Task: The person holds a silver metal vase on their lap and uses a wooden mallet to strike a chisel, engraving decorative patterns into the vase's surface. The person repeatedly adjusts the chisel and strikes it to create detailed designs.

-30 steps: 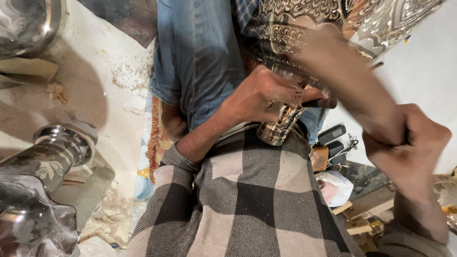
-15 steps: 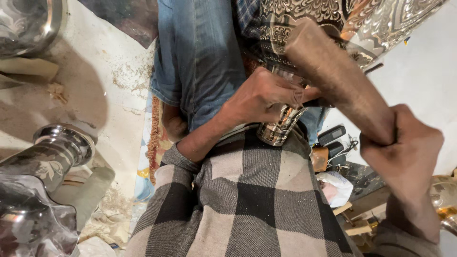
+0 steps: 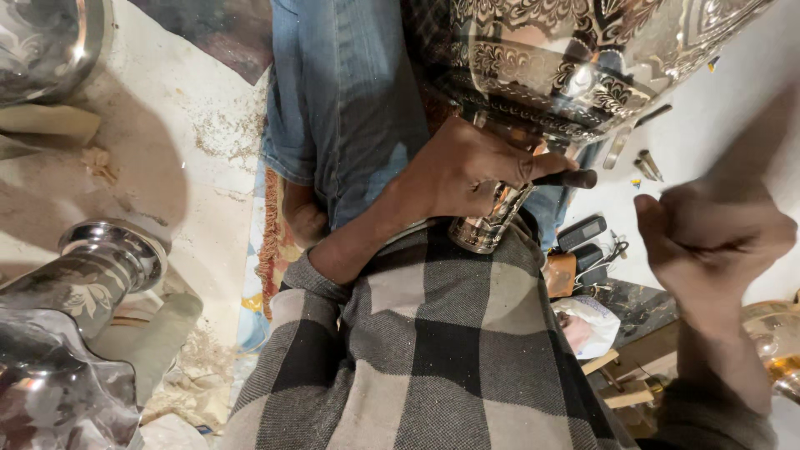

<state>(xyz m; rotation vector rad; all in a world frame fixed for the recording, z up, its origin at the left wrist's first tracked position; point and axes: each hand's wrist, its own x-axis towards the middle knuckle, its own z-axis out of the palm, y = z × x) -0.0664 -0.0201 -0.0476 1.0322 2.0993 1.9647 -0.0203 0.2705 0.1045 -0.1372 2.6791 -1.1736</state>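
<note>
A large engraved silver vessel rests across my lap, its narrow neck pointing down at my checked wrap. My left hand lies against the vessel near the neck and pinches a short dark punch whose tip touches the metal. My right hand is at the right, blurred by motion, fist closed around a wooden mallet handle that shows only as a pale streak rising toward the upper right, clear of the vessel.
A tall silver vase lies at the left and a shiny metal bowl at the top left. Small punches lie on the pale floor. Dark handsets, wood scraps and a gold-coloured vessel crowd the right.
The mallet lay across the vessel by my left hand; now my right hand has swung it away to the upper right. My left hand and the punch have stayed in place.
</note>
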